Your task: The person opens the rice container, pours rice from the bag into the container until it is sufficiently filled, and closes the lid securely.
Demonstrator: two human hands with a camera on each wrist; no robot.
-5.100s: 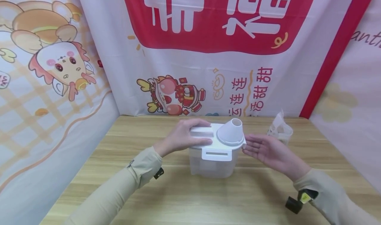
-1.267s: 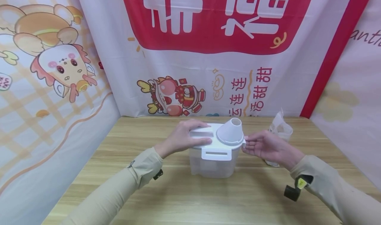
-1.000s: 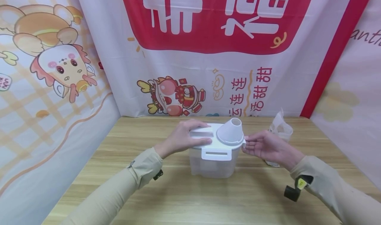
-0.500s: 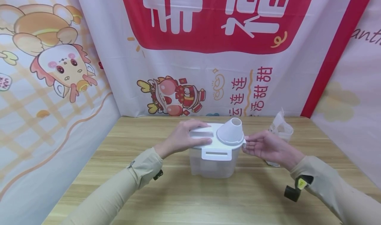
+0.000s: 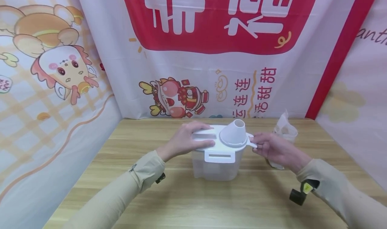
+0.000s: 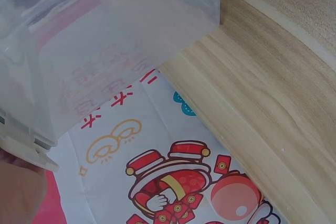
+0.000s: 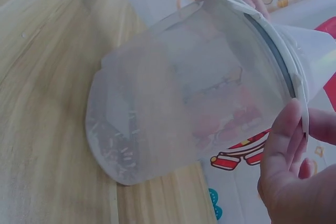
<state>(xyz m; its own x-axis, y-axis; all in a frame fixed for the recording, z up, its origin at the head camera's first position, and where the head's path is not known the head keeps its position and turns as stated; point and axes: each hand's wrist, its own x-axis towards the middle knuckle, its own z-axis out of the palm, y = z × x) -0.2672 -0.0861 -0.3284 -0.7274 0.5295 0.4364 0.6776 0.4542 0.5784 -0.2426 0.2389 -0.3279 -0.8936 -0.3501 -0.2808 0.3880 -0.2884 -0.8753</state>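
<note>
A clear plastic container [image 5: 216, 168] with a white lid [image 5: 208, 138] and a white cone spout [image 5: 234, 133] stands mid-table. My left hand [image 5: 184, 140] grips the lid's left end, fingers along the far edge and thumb on the near one. My right hand [image 5: 272, 148] pinches the lid's right side latch [image 5: 251, 141], which sticks out from the rim. The right wrist view shows the container [image 7: 178, 103] tilted in frame, with my right hand [image 7: 294, 177] at the latch [image 7: 299, 98]. In the left wrist view only the container's wall [image 6: 105, 40] and a sliver of my left hand [image 6: 18, 192] show.
A crumpled clear bag [image 5: 284, 131] stands behind my right hand near the back right corner. The wooden table [image 5: 181, 195] is walled by printed cloth banners [image 5: 211, 71] at the back and both sides. A front latch [image 5: 219, 156] lies flat against the container.
The right side latch has swung outward from the lid, and my right hand has shifted slightly right with it, fingers now closed on it. My left hand has stayed put.
</note>
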